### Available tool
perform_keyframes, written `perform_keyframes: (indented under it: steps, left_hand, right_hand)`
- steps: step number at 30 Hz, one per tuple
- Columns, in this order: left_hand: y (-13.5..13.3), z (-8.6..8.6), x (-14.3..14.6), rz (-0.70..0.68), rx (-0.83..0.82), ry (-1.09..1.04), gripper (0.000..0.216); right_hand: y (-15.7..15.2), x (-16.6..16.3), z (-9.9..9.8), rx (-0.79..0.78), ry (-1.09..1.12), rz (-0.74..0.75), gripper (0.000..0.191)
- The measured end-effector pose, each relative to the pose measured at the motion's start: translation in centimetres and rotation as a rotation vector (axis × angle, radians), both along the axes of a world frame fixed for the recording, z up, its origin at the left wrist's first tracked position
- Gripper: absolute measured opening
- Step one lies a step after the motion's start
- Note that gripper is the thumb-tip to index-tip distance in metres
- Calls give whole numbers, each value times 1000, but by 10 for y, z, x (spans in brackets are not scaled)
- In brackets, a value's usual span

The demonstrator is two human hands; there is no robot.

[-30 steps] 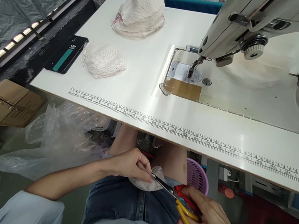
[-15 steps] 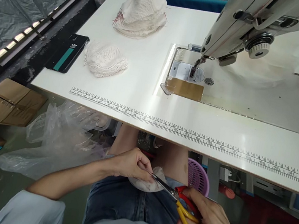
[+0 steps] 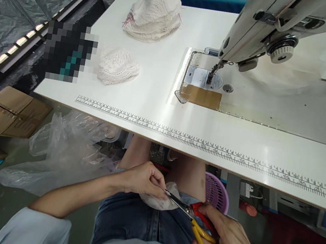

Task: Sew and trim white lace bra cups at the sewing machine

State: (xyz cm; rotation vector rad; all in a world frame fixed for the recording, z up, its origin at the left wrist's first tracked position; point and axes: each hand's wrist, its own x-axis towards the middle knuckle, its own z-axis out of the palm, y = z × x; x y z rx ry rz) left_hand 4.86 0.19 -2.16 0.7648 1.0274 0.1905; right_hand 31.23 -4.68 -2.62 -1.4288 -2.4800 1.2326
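Over my lap, my left hand (image 3: pixel 149 182) is closed in a pinch at the upper edge of a small white cloth piece (image 3: pixel 155 202). Its fingertips hide the exact spot they grip. My right hand (image 3: pixel 224 240) has its fingers through the handles of a pair of scissors (image 3: pixel 204 235), one handle red and one yellow. The metal blades point left, and their tips reach the cloth beside my left fingertips. Whether thread lies between the blades is too small to tell.
Beyond my lap is a white table (image 3: pixel 153 107) with a printed ruler along its front edge. A sewing machine (image 3: pixel 259 42) stands on the right. White lacy cloth pieces form a stack (image 3: pixel 156 9) and a smaller pile (image 3: pixel 118 67). A purple basket (image 3: pixel 216 192) is below the table.
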Motion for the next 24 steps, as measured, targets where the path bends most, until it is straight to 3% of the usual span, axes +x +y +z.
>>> perform_keyframes:
  steps: [16,24]
  left_hand:
    - [-1,2,2,20,-19,-22,37]
    - [-1,2,2,4,-13,2,38]
  right_hand:
    - [-5,0,-5,49,7,20,24]
    - [-6,1,-9,87,-17,37,32]
